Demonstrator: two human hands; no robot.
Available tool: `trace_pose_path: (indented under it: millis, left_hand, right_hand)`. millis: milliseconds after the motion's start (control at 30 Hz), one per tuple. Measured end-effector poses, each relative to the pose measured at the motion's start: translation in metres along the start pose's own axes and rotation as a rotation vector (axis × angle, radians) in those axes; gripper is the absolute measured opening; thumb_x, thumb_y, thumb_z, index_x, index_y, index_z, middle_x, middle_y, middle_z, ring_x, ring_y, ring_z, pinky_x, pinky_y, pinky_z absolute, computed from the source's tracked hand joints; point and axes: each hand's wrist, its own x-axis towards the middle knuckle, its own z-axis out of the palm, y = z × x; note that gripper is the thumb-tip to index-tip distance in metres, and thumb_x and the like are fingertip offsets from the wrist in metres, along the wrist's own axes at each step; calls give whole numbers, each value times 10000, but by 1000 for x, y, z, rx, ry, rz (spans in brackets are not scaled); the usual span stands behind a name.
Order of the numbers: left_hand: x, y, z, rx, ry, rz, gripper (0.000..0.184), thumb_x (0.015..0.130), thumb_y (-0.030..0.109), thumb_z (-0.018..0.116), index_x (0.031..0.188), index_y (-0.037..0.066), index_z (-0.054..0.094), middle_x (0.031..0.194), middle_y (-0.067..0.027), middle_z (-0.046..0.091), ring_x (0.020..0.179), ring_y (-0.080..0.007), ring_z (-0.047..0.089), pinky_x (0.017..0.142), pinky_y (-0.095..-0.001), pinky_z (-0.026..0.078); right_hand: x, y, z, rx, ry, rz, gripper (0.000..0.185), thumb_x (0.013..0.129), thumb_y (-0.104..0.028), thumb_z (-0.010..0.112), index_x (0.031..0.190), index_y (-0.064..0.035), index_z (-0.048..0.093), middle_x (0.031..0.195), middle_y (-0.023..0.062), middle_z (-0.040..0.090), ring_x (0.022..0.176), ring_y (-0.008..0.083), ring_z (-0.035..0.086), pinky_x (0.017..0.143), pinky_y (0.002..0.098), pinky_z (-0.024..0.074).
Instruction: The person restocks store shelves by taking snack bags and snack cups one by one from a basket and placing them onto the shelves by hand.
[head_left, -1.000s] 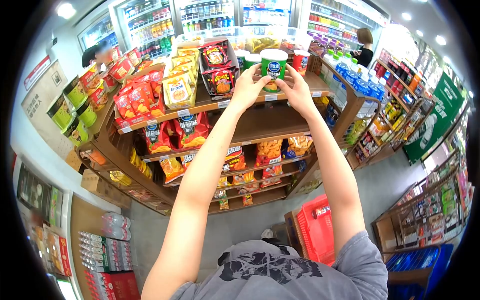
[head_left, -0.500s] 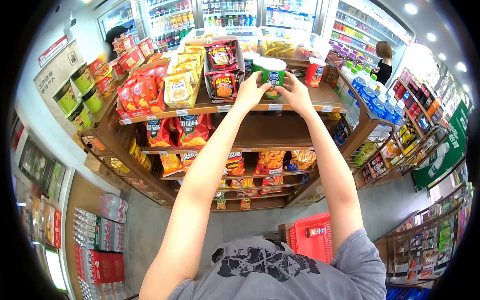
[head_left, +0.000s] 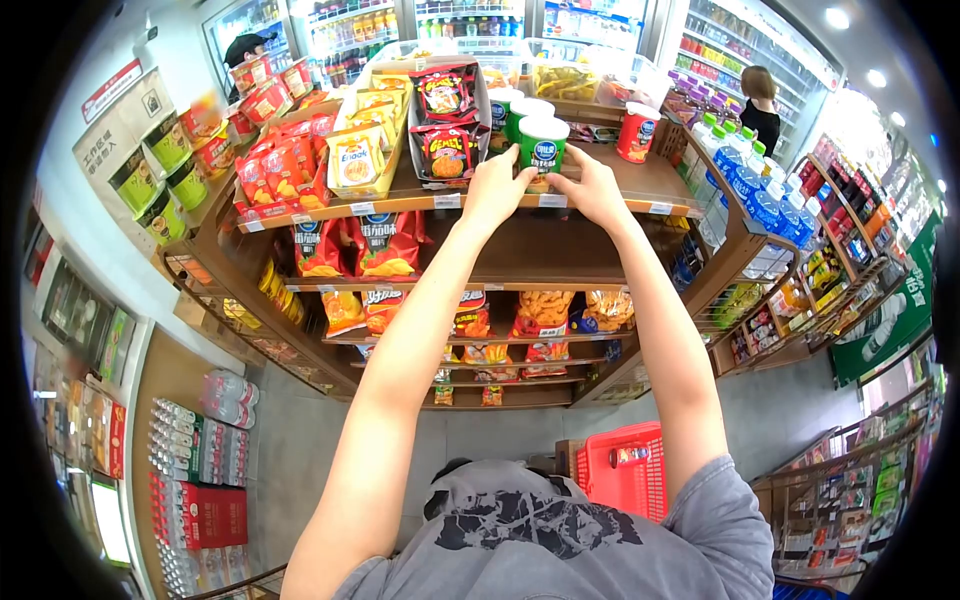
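On the top shelf [head_left: 590,205], a green canister with a white lid [head_left: 543,143] stands upright between my two hands. My left hand [head_left: 497,184] is at its left side and my right hand [head_left: 594,187] at its right, fingers curved round its lower part. Another green canister [head_left: 522,115] stands right behind it, and a further white-lidded one [head_left: 502,112] is behind to the left. A red canister [head_left: 638,132] stands upright to the right, apart from my hands. Left of the canisters is a box of black and red snack packets [head_left: 445,130].
Yellow packets [head_left: 357,160] and red packets [head_left: 285,165] fill boxes on the left. Bottles with blue labels [head_left: 765,205] stand on the right. A red basket [head_left: 625,470] is below on the floor. One person [head_left: 760,108] stands back right, another [head_left: 245,48] back left.
The green canister has come down from a raised position onto the shelf, in line with the ones behind it. My hands moved with it. The camera view has shifted slightly.
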Motion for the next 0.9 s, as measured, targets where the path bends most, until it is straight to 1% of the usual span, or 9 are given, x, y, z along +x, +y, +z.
trace_pose_path:
  millis: [133, 200, 333, 367, 400, 500, 733, 767, 900]
  left_hand:
    - [-19, 5, -1, 67, 88, 62, 499, 894, 224, 641, 1295, -54, 539, 1096, -245, 666, 1042, -346, 655, 899, -381, 502]
    - [-30, 5, -2, -30, 232, 163, 486, 895, 210, 637, 1281, -70, 546, 1154, -249, 641, 1083, -362, 625, 925, -380, 486]
    - [-55, 11, -11, -238, 242, 144, 377, 905, 141, 620, 1259, 10, 603, 1161, -204, 656, 1067, -293, 648, 921, -359, 491]
    - [-59, 7, -10, -233, 281, 204, 316, 911, 114, 602, 1216, 37, 633, 1131, -177, 666, 998, -314, 665, 866, -356, 517]
    - [-64, 6, -11, -241, 255, 216, 316, 911, 114, 602, 1216, 37, 633, 1131, -177, 666, 998, -314, 665, 866, -356, 517]
    - [-86, 7, -9, -425, 123, 95, 269, 949, 108, 577, 1198, 32, 645, 1112, -112, 698, 953, -163, 676, 866, -295, 517]
    - [-170, -27, 17, -600, -195, -56, 236, 973, 127, 554, 1160, 24, 656, 1078, -98, 706, 992, -140, 660, 884, -285, 508]
    - [-183, -38, 28, -594, -225, -62, 237, 979, 139, 549, 1156, 24, 657, 1077, -96, 707, 995, -140, 658, 895, -288, 504]
    - [-235, -35, 44, -658, -381, -143, 245, 980, 143, 550, 1165, 17, 651, 1072, -85, 708, 972, -127, 653, 881, -282, 499]
  right_hand:
    - [-9, 0, 6, 36, 58, -72, 670, 850, -216, 737, 1398, 33, 442, 1202, 210, 650, 1145, 247, 632, 924, 334, 508]
    - [-16, -2, 9, 11, 185, -42, 657, 836, -240, 738, 1360, 55, 473, 1230, 239, 623, 1174, 324, 600, 974, 372, 477]
    - [-40, -16, 13, 15, 323, -40, 616, 850, -195, 728, 1369, 25, 479, 1261, 222, 609, 1197, 295, 591, 988, 366, 468]
    - [-50, -23, 15, 54, 362, -38, 569, 861, -149, 714, 1357, 15, 491, 1252, 225, 615, 1183, 277, 603, 993, 358, 471]
    - [-60, -27, 18, 49, 384, -18, 569, 861, -149, 714, 1357, 15, 491, 1252, 225, 615, 1183, 277, 603, 993, 358, 471]
    - [-94, -35, 27, 206, 456, 4, 508, 875, -100, 692, 1333, 18, 509, 1213, 234, 633, 1142, 268, 628, 994, 354, 482]
    - [-201, -49, 65, 349, 500, 311, 367, 951, -118, 612, 1297, -9, 560, 1160, 132, 675, 1041, 164, 645, 918, 285, 500]
    - [-219, -44, 72, 402, 499, 359, 365, 980, -142, 579, 1311, 8, 543, 1188, 132, 648, 1098, 163, 613, 959, 288, 477]
    - [-296, -44, 85, 407, 584, 509, 306, 1001, -158, 521, 1256, -3, 590, 1085, 87, 694, 966, 117, 647, 847, 257, 499]
